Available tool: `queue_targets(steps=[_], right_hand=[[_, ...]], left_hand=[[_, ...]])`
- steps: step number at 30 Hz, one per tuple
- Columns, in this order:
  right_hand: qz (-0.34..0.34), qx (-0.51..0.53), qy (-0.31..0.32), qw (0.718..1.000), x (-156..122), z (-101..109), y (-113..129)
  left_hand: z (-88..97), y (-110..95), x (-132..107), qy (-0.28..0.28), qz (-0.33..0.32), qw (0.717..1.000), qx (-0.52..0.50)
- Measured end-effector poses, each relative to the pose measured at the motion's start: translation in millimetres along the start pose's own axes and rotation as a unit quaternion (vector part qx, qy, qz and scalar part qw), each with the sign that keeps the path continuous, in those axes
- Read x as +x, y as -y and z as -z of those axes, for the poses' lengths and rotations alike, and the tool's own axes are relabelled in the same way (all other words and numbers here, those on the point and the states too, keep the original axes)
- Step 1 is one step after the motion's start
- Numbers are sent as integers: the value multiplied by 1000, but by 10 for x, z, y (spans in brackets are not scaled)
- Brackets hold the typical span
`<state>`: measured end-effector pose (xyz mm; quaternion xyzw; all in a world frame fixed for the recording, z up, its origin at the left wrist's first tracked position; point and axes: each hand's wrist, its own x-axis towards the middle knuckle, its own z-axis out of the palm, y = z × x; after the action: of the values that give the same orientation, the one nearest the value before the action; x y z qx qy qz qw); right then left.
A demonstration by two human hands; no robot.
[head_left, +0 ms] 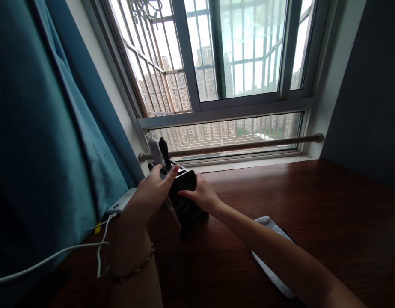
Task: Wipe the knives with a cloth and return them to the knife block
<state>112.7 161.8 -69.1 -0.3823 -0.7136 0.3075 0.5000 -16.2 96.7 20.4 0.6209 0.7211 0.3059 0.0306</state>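
A black box-shaped holder (187, 205) stands on the dark wooden table (296, 205) near the window sill, with a black handle (164, 150) and a pale item sticking up from its far side. My left hand (152, 192) grips the holder's top left edge, fingers curled over it. On the holder's right side, my right hand (202, 194) is closed around a black object (185, 180) resting on top. What exactly the black object is stays unclear in the backlight.
A teal curtain (49, 128) hangs at the left. A white device (122, 202) with a white cable (72, 248) lies by the curtain. A white cloth (268, 256) lies under my right forearm. A window (236, 64) with bars and a rail (248, 144) runs behind.
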Motion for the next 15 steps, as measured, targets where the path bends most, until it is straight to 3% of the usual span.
queue_targets(steps=[3,6,10,15], right_hand=[[-7,-34,-33,999,100,204,-162],[1,-83,-38,996,135,379,-237],[-36,-191,-59,979,53,577,-191],[-109,-320,-117,934,-59,807,-111]], left_hand=[[-136,-297,-97,53,-34,998,-18],[-244,-477,-157,69,-57,996,-14],[-362,-563,-166,79,-81,992,-50],[-633,-649,-138,55,-143,984,-89]])
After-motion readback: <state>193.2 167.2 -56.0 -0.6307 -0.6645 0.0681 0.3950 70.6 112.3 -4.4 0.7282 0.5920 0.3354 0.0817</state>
